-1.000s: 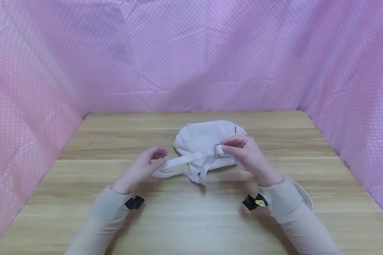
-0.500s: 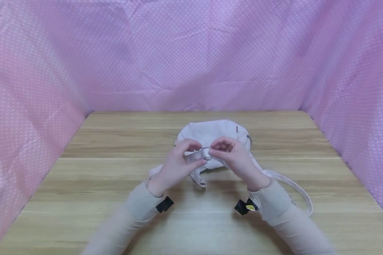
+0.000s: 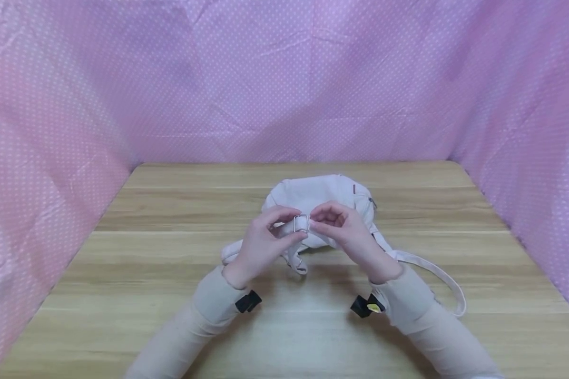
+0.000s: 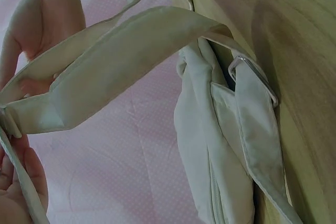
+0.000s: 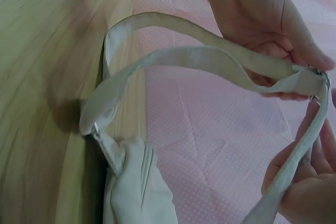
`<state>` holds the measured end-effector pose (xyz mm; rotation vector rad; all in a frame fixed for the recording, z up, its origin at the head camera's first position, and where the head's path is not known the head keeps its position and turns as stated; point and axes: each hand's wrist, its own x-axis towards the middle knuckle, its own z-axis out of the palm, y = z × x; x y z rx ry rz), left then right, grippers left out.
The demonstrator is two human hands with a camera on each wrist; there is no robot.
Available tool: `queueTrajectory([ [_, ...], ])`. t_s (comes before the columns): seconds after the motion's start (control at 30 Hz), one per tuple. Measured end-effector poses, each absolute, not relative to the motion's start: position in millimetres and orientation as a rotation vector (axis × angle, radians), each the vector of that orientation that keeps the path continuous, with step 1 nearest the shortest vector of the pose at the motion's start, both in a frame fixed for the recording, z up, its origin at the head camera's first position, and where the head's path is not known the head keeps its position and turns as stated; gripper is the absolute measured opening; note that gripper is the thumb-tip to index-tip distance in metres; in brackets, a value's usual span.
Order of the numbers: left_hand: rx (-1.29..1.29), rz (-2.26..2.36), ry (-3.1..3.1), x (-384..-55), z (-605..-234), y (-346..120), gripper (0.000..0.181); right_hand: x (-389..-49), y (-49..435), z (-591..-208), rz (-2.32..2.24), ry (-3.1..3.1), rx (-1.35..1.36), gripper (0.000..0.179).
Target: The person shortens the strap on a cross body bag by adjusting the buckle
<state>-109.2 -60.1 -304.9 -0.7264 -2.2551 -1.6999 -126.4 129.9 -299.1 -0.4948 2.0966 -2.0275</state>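
A white bag [image 3: 310, 190] with a zipped pocket lies on the table, beyond both hands. Its fabric strap [image 4: 126, 66] rises from it in a loop toward the fingers. The left hand [image 3: 258, 246] pinches the rectangular metal slider buckle [image 3: 294, 224] on this strap, thumb below and fingers above. From the other side, the right hand [image 3: 355, 239] pinches the strap right at the buckle's edge with thumb and fingertips. Strap webbing passes through the buckle. A second metal ring [image 4: 256, 77] joins the strap near the bag, seen in the left wrist view.
The wooden table [image 3: 170, 210] carries the bag. Another stretch of strap [image 3: 438, 271] curves out beside the right forearm. Pink dotted cloth [image 3: 284, 79] hangs behind the table and along both sides.
The left hand has come in from the left and taken hold of the buckle. The right hand has brought the buckle leftward, and the buckle now faces the head camera more squarely.
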Motion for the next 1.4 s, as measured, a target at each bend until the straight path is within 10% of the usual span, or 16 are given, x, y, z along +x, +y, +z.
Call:
queueTrajectory([
  [1.4,-0.847,-1.798,-2.247,-111.5,-309.0,-66.3,0.033,-128.1,132.1,-300.6,-1.880,2.168,-0.640,0.008],
])
